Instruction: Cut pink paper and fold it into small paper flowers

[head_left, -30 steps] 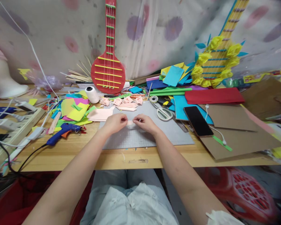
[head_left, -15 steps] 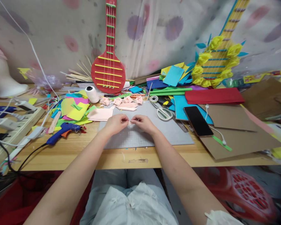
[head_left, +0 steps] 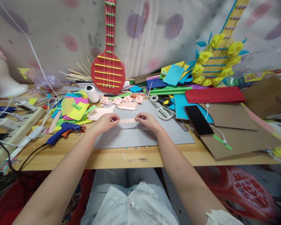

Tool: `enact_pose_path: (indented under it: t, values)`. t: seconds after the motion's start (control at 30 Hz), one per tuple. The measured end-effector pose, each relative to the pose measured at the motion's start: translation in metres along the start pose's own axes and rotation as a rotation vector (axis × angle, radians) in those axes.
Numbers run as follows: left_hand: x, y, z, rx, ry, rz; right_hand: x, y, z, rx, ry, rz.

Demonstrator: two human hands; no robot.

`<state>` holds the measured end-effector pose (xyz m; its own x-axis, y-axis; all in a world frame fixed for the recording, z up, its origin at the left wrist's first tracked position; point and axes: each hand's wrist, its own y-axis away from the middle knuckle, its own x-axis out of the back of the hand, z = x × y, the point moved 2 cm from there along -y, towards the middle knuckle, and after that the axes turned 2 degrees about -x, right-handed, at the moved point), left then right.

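Observation:
A narrow pale pink strip (head_left: 127, 121), of paper or thin foam, is stretched level between my two hands above the grey cutting mat (head_left: 131, 139). My left hand (head_left: 108, 122) pinches its left end, and my right hand (head_left: 148, 121) pinches the right end. Just beyond lie more pink strips (head_left: 126, 106) and a row of pink rolled flowers (head_left: 127, 99). A pink sheet (head_left: 99, 113) rests behind my left hand. Scissors with pale handles (head_left: 165, 113) lie to the right of my right hand.
A blue glue gun (head_left: 63, 131) lies at left, near a power strip (head_left: 21, 125). A thread spool (head_left: 92, 94) stands before a red paper instrument (head_left: 108, 73). A phone (head_left: 198, 120) rests on brown cardboard (head_left: 236, 140) at right, below a yellow-flowered instrument (head_left: 215, 62).
My hands have moved apart from near touching, the left one shifting left and the right one slightly right. The pink strip now shows at full stretch between them.

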<state>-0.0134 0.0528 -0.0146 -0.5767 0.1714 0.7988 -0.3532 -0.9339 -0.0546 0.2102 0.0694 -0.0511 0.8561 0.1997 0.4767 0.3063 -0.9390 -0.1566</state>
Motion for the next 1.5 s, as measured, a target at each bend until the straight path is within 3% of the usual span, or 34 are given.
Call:
enact_pose_path:
  t: [0.17, 0.3, 0.47, 0.6, 0.77, 0.9, 1.13, 1.5]
  values:
    - [0.011, 0.001, -0.014, 0.035, 0.010, 0.026, 0.003, 0.000, 0.001, -0.018, -0.005, 0.011]
    - [0.009, -0.001, -0.027, 0.091, 0.107, 0.147, 0.006, -0.001, 0.003, -0.026, -0.011, 0.043]
    - [-0.025, -0.009, -0.011, 0.206, 0.735, 0.394, 0.006, -0.002, 0.002, -0.042, -0.065, 0.079]
    - [-0.049, -0.019, 0.014, 0.265, 0.931, 0.353, 0.003, -0.004, 0.005, -0.049, -0.133, 0.088]
    - [-0.044, -0.035, 0.015, 0.397, 0.947, 0.504, 0.004, -0.009, 0.019, -0.178, -0.209, 0.262]
    - [-0.040, -0.056, 0.004, 0.506, 0.911, 0.532, 0.007, -0.011, 0.028, -0.288, -0.248, 0.392]
    - [-0.043, -0.079, -0.005, 0.628, 0.890, 0.543, 0.006, -0.011, 0.034, -0.281, -0.197, 0.397]
    - [-0.045, -0.066, -0.017, 0.506, 0.657, 0.581, 0.005, -0.010, 0.031, -0.272, -0.102, 0.354]
